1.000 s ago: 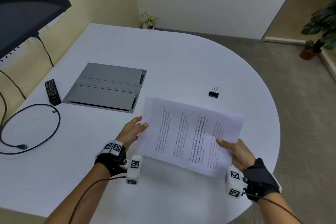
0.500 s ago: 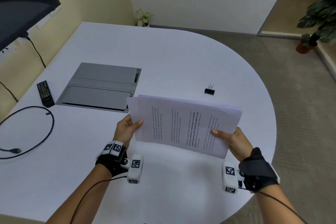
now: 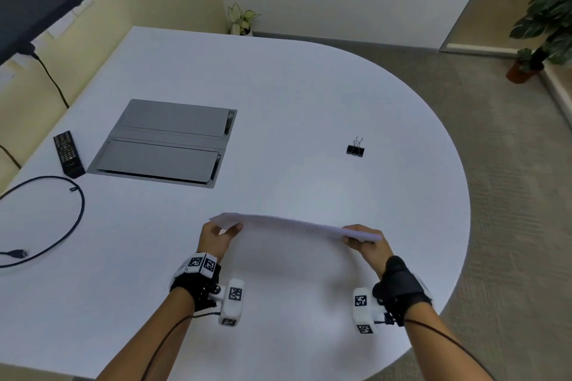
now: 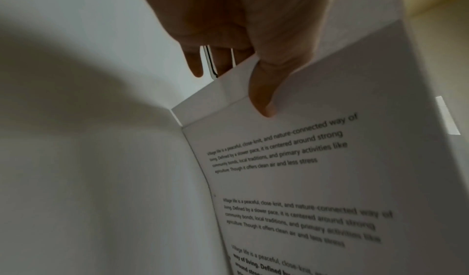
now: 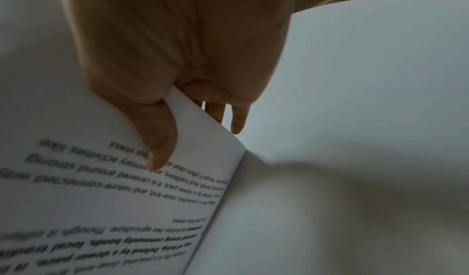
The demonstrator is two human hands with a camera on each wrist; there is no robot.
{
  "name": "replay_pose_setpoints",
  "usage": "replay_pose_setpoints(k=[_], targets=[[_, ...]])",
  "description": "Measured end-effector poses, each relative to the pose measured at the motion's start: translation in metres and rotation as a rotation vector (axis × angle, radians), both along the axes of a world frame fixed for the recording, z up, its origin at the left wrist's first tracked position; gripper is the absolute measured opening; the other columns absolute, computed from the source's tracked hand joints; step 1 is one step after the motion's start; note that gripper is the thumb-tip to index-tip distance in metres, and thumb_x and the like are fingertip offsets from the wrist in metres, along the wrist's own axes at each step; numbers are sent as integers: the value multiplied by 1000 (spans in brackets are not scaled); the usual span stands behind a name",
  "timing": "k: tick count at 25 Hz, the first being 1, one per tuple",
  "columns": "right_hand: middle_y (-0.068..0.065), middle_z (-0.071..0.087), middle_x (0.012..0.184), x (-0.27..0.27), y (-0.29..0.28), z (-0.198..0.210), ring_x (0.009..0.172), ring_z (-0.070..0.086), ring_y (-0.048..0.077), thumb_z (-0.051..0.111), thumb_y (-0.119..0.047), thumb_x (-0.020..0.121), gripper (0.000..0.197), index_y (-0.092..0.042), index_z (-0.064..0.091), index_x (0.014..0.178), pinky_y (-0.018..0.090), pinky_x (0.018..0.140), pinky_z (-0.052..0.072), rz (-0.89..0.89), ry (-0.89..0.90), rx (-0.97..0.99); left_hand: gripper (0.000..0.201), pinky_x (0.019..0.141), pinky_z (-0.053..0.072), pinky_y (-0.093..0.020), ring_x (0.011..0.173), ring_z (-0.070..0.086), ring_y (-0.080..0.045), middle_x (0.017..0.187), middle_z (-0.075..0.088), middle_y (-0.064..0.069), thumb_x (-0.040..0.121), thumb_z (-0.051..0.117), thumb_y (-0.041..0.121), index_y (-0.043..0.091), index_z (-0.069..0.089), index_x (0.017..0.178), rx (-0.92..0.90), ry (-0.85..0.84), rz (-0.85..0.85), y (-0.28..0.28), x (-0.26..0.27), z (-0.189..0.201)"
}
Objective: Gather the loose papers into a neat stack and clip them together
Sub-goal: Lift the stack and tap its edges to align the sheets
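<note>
From the head view, the papers (image 3: 291,224) stand on edge over the near part of the white table (image 3: 278,86), seen almost end-on as a thin band between the two hands. The left hand (image 3: 216,238) pinches one short end, the right hand (image 3: 365,241) the other. The binder clip (image 3: 355,148) lies well apart, farther out on the table toward the right.

In the left wrist view, the thumb (image 4: 264,96) presses flat on the printed top sheet near a corner, with the fingers (image 4: 195,66) behind the pile. One sheet's edge sticks out past the top one, so the stack is not yet square.

The right wrist view shows the same pinch mirrored, thumb on the print and fingers behind; whether the bottom edge touches the table is hard to tell through the blur.

The step in hand looks like squaring the stack. Next would come tapping the edges flush, then freeing the right hand to fetch the clip.
</note>
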State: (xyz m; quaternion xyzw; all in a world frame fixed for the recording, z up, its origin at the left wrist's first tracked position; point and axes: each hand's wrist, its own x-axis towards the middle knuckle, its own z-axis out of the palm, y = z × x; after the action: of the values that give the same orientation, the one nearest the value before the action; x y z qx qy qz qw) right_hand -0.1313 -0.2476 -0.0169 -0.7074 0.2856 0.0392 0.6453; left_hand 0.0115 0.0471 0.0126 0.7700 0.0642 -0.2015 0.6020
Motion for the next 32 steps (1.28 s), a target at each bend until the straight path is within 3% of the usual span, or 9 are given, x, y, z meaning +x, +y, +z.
replay_pose_setpoints(k=[2,5,7,10,14,19,24,28,32], targets=[[9,71,91,2,1,4,86,63,21,63,3,82,18,-12,73,86,35,83,51,-23,-9,10,18,68,45,-16,93,56,-23,99,62,-10,82,63,1,1,64,101,19,-10,-12,-5,3,0],[8,71,90,3,1,12,84,64,20,68,-3,81,13,-12,71,90,28,76,51,-110,-38,78,27,80,42,-28,96,57,-22,102,62,-11,82,64,2,-4,62,109,5,9,15,-10,8,0],[5,74,90,5,-1,21,81,68,20,69,-5,81,12,-11,72,91,24,70,56,-188,-45,186,30,75,48,-28,92,60,-23,101,64,-11,82,65,2,-5,61,111,-13,39,-2,-13,8,5],[7,77,93,7,-6,30,84,73,23,69,-6,80,15,-6,73,94,27,69,59,-168,-72,297,23,55,55,-14,78,64,-17,90,67,-5,81,66,6,6,62,103,-77,105,-41,-15,5,11],[11,75,104,9,-11,38,95,72,28,81,-23,64,42,-5,72,102,36,78,59,-49,-65,386,31,60,58,-18,80,64,-16,101,66,-13,82,64,2,0,59,113,-120,171,-56,-12,7,11],[3,77,98,18,-15,50,89,72,23,65,-2,83,23,-13,70,102,34,75,59,-79,-72,324,31,58,58,-21,74,64,-16,104,64,-17,85,60,3,-5,58,115,-126,173,-21,-7,11,13],[0,76,92,12,-32,53,90,68,22,64,-4,84,22,-13,68,103,30,72,54,-119,-34,286,29,69,59,-32,77,67,-22,106,67,-20,85,61,7,1,60,113,-193,214,-2,5,15,18],[6,73,101,3,-23,48,90,69,22,59,-7,87,21,-12,66,107,31,71,60,-292,-71,506,21,84,55,-42,84,67,-27,103,68,-18,87,57,7,6,62,108,-351,285,51,8,12,27],[4,74,91,2,10,51,79,73,16,54,-8,90,18,-15,70,90,35,70,62,-492,-223,792,35,77,59,-34,91,65,-23,102,68,-9,91,51,7,2,52,126,-518,321,70,3,7,27]])
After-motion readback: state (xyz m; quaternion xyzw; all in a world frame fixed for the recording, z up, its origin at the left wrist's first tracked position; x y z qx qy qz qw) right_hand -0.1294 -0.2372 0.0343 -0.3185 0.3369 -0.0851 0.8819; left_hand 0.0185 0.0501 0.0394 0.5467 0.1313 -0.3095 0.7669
